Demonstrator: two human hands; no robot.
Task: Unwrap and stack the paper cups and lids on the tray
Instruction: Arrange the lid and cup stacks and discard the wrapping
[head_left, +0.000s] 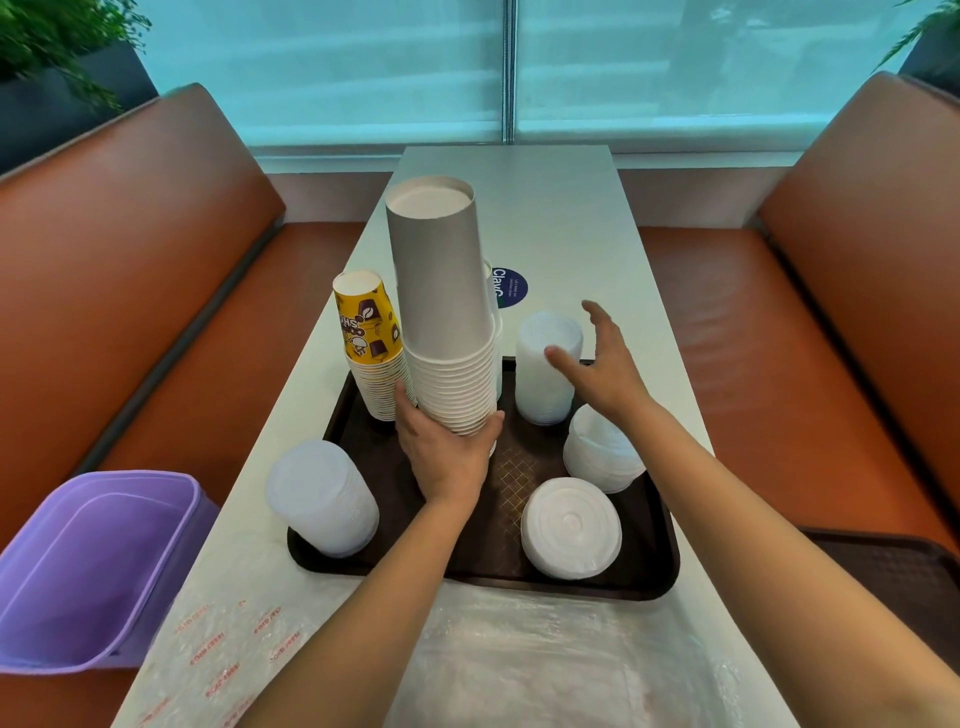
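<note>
The base of a tall stack of grey paper cups (441, 312), inverted on the dark brown tray (644, 571), is clasped by the left hand (447, 452), fingers clamped around its ribbed rims. The right hand (605, 364) is held open, fingers spread, beside a stack of translucent plastic lids (545, 369). Yellow printed cups (371, 338) stand just behind the left hand. Crumpled plastic wrap (519, 660) lies on the white bench (561, 208); a purple bin (88, 566) sits at left.

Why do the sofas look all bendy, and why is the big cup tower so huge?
Head view: the wide-angle lens curves the edges, so the orange benches bow outward; the tall white cup stack, nearest the lens, looms large. Window daylight is soft, with faint shadows, and the right hand looks slightly blurred.
</note>
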